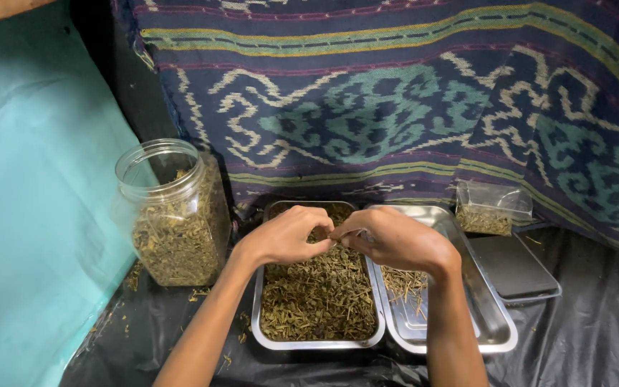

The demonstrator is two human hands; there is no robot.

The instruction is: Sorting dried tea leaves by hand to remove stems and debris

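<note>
My left hand [286, 235] and my right hand [393, 238] meet fingertip to fingertip above a steel tray [318, 342] heaped with dried green-brown herb. Both hands pinch a small bit of the dried herb between them; the piece itself is mostly hidden by my fingers. A second steel tray [496, 331] lies just to the right, under my right wrist, holding only a thin scatter of stems [404, 282].
A clear open plastic jar [173, 215] half full of dried herb stands at the left. A small clear bag [492, 209] of herb and a flat dark slab [514, 266] sit at the right. Black plastic sheeting covers the surface; patterned cloth hangs behind; a teal wall is at the left.
</note>
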